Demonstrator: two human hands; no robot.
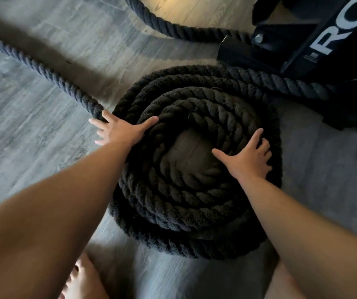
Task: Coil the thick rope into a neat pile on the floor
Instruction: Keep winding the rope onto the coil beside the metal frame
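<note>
- Thick rope (179,203) first: most of it is already wound into a round coil (194,108) on the grey plank floor (22,147), with several turns stacked and a small bare hollow at the centre.
- Far left of the coil, a loose length (37,67) runs in across the floor and meets the coil's left edge. That stretch is not yet wound on.
- At that left edge is the left hand (119,130), flat, fingers spread wide. The thumb lies over the top turns and the fingers reach down the outer side where the loose length joins. It pinches nothing.
- Below the coil, toward the left, a bare foot (82,277) shows at the frame's bottom.
- On the coil's right side, the right hand (248,156) is splayed too, palm pressing on the upper turns, thumb pointing toward the hollow.
- Right of the coil and above it, another run of rope passes by a black steel frame (302,46). Where it ends, I cannot tell.
- My read: this is a squaring-up press. To do it well, push evenly with both palms, keep the turns stacked, and feed the loose length in snug against the outer turn without kinks.
</note>
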